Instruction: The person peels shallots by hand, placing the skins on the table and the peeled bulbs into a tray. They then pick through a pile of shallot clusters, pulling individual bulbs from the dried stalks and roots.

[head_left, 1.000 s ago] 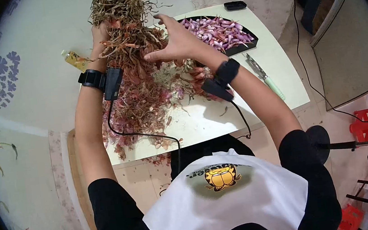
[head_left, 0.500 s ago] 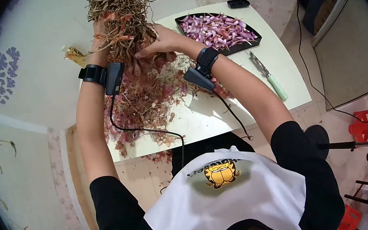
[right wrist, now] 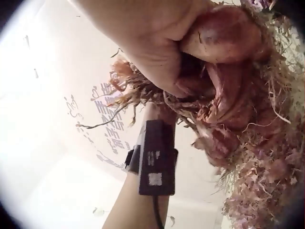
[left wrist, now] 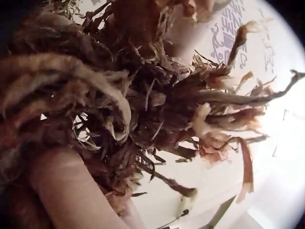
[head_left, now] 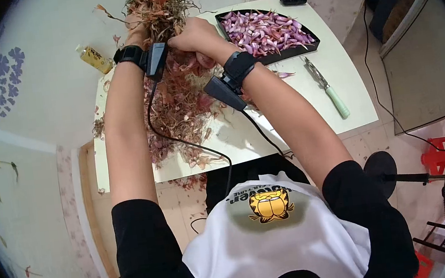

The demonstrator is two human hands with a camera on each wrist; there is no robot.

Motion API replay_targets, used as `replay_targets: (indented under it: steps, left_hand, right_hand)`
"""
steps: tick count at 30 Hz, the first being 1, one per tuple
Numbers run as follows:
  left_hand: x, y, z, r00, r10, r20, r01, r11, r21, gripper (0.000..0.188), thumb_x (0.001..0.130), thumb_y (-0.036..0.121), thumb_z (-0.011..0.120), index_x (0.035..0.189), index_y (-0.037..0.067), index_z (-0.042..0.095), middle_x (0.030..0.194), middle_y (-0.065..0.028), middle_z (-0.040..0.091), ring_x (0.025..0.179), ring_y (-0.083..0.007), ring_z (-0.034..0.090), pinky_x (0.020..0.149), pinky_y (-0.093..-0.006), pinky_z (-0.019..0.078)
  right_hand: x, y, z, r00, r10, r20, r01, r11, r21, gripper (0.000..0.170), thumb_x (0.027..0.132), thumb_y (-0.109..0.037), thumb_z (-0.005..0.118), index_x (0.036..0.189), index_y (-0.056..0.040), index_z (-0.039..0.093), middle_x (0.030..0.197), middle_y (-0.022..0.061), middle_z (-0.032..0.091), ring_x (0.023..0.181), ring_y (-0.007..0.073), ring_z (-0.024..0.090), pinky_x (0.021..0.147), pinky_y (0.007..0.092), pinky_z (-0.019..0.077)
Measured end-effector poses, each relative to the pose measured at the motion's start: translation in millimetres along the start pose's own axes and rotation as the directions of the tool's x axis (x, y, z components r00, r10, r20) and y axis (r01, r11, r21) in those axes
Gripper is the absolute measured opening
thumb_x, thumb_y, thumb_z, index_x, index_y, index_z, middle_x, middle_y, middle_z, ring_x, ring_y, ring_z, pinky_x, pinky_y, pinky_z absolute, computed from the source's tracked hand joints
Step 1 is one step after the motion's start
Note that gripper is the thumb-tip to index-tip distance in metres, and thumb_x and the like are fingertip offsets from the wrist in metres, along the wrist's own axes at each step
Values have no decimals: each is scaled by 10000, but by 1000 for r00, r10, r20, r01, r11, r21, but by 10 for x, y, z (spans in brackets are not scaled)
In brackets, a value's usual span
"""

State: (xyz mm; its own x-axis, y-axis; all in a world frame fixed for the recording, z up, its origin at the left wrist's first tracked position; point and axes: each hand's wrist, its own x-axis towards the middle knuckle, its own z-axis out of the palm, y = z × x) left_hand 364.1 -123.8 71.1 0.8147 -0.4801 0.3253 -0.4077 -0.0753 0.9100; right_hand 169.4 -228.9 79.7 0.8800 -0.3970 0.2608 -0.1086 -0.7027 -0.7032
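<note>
A thick bunch of shallots with dried brown stalks (head_left: 161,6) is held at the back left of the table. My left hand (head_left: 136,32) grips the bunch from its left side, partly hidden by the stalks. On the other side, my right hand (head_left: 197,35) has its fingers curled in at the lower part of the bunch. Close against that hand in the right wrist view is a reddish shallot bulb (right wrist: 226,36). Dry stalks fill most of the left wrist view. Below both hands, loose skins and roots (head_left: 179,122) lie heaped on the table.
A black tray (head_left: 292,52) of peeled purple shallots (head_left: 268,30) stands at the right hand's far side. Nearer the right edge lies a green-handled knife (head_left: 329,88). A yellow-labelled bottle (head_left: 94,58) is at the left, and a small black object (head_left: 293,0) at the back.
My right hand, spread apart from the bunch one second ago, has closed in on it with curled fingers. The bunch and left hand have shifted slightly right in the head view.
</note>
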Motion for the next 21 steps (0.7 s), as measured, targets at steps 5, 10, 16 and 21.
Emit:
replay_targets:
  steps: [5, 10, 16, 21]
  left_hand:
    - [259, -165, 193, 988, 142, -60, -75, 786, 613, 419, 837, 280, 511, 1214, 103, 463, 1072, 17, 578, 887, -186, 589, 767, -315, 457]
    - [223, -294, 422, 990, 130, -46, -56, 684, 728, 460, 804, 258, 544, 1222, 91, 450, 1090, 0, 569, 912, -192, 578, 780, -329, 444]
    - [356, -124, 610, 983, 170, -70, -80, 738, 670, 514, 765, 233, 583, 1232, 76, 434, 1111, -20, 559, 942, -199, 566, 797, -346, 428]
    - [466, -261, 362, 982, 160, -103, -68, 798, 598, 563, 733, 212, 616, 1240, 63, 421, 1129, -37, 550, 967, -204, 555, 811, -360, 415]
  right_hand:
    - [-107, -36, -91, 992, 121, -28, -124, 984, -129, 446, 644, -374, 650, 848, 23, 644, 828, 192, 635, 812, 342, 620, 714, 390, 494]
    - [-213, 100, -158, 987, 145, -66, -155, 973, -173, 421, 643, -384, 656, 804, 5, 655, 796, 188, 635, 784, 340, 622, 689, 400, 498]
    - [-446, 118, -359, 987, 156, -37, -161, 960, -228, 333, 651, -316, 651, 808, -23, 660, 827, 158, 646, 765, 298, 638, 651, 362, 513]
    - [-884, 230, -554, 988, 150, 38, -150, 989, 5, 270, 638, -268, 629, 663, 1, 629, 643, 197, 601, 662, 323, 618, 594, 403, 490]
